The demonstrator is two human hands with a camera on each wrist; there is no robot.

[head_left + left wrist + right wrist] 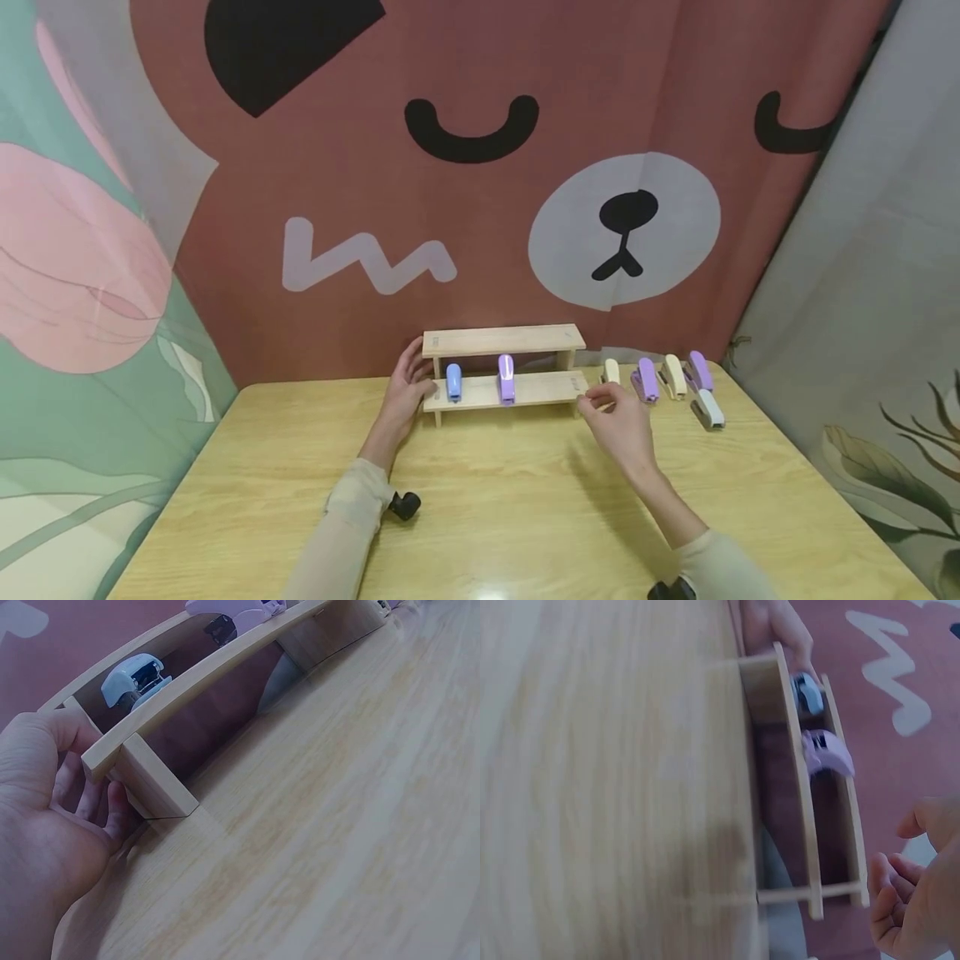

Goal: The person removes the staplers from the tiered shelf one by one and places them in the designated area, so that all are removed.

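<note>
A two-tier wooden shelf [540, 389] stands at the back of the table. On its lower tier are a small blue stapler [453, 382] and, to the right, a purple stapler [506, 379]. My left hand [406, 393] grips the shelf's left end; in the left wrist view its thumb lies by the lower board and its other fingers bend beside the leg [154, 776]. Beside the shelf's right end is my right hand [621, 422], fingers loosely bent. Nothing shows between those fingers in the right wrist view.
Several more staplers stand on the table right of the shelf: a cream one [673, 377], a purple one [645, 380] and a white one [708, 410] among them. A curtain with a bear print [337, 167] hangs right behind the table [480, 508].
</note>
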